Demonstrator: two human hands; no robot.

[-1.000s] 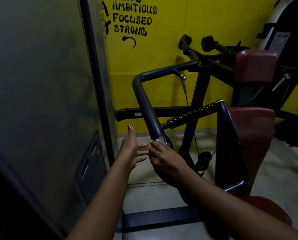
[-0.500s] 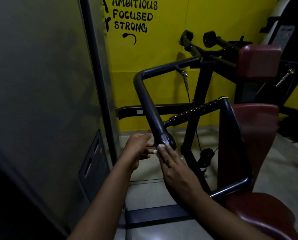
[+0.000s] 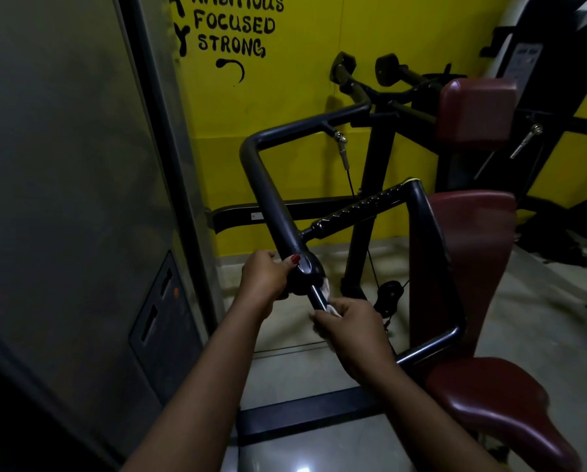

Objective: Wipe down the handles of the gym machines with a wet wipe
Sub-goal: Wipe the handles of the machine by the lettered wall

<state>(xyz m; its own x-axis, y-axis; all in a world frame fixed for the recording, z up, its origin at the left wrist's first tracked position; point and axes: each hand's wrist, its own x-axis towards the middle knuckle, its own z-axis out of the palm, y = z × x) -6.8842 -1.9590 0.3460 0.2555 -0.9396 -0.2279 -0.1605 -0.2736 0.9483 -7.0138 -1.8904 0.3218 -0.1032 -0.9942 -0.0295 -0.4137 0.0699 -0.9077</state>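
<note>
Head camera: the wet wipe [image 3: 326, 289] sits mid-frame, pinched by the right hand [image 3: 357, 330] around the thin rod [image 3: 317, 298] under the handle [image 3: 271, 199]. At ten o'clock, the left hand [image 3: 263, 279] grips the handle's knob end. Wiping seems barely begun; the ribbed grip [image 3: 357, 211] at one o'clock and the far handles [image 3: 387, 68] at twelve likely remain.

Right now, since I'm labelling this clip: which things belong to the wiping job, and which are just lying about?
In the job: wet wipe; black handle bar; left hand, gripping the bar's end; right hand, holding the wipe against the bar.
Lying about: maroon seat; maroon back pad; yellow wall; grey panel.
</note>
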